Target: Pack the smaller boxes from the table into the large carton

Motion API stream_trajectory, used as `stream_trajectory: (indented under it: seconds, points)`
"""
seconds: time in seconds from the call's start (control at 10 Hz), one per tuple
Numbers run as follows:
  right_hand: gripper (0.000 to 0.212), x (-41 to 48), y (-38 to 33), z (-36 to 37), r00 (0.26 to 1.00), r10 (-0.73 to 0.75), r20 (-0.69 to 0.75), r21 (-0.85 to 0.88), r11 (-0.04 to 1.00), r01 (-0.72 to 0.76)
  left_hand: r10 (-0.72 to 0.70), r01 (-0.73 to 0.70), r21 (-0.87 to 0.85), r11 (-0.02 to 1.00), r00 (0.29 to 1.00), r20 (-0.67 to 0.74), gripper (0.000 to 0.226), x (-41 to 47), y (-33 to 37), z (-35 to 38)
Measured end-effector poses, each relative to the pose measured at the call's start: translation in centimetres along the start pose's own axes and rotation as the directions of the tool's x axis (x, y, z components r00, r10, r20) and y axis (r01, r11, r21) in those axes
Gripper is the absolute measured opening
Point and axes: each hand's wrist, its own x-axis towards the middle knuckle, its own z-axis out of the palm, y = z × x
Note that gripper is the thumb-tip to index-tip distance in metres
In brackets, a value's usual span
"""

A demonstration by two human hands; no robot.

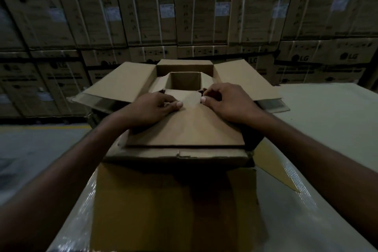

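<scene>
Plain brown smaller box [184, 129] in large carton [173, 200], seemingly pinched by left hand [155, 108], right hand [227, 102]; far stack [200, 6]: WASHING MACHINE, LG

Both bare forearms reach in from the lower corners toward the frame's center. The left hand [151, 108] and right hand [227, 102] sit knuckles-up, close together, fingers curled, thumbs pinching the smaller box's [184, 129] flap.

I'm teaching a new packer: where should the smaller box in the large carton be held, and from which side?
Probably take the smaller box by its far top edge, a grip either side of its open mouth, from above on the near side, where the left hand and right hand pinch it. The large carton walls its sides in.
</scene>
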Motion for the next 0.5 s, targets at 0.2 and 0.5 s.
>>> stream_trajectory:
  seconds: [0.2, 0.5]
  points:
    - [0.027, -2.7, 0.0, -0.9, 0.998, -0.054, 0.015, 0.051, 0.997, 0.053, 0.014, 0.017, 0.073, 0.997, 0.92, -0.392, 0.037, -4.5, 0.9, 2.6]
    - [0.018, -5.7, -2.7, -3.9, 0.977, 0.056, -0.206, 0.167, 0.986, -0.022, 0.016, -0.012, 0.01, 1.0, 0.894, -0.447, 0.036, -8.7, 3.4, 0.3]
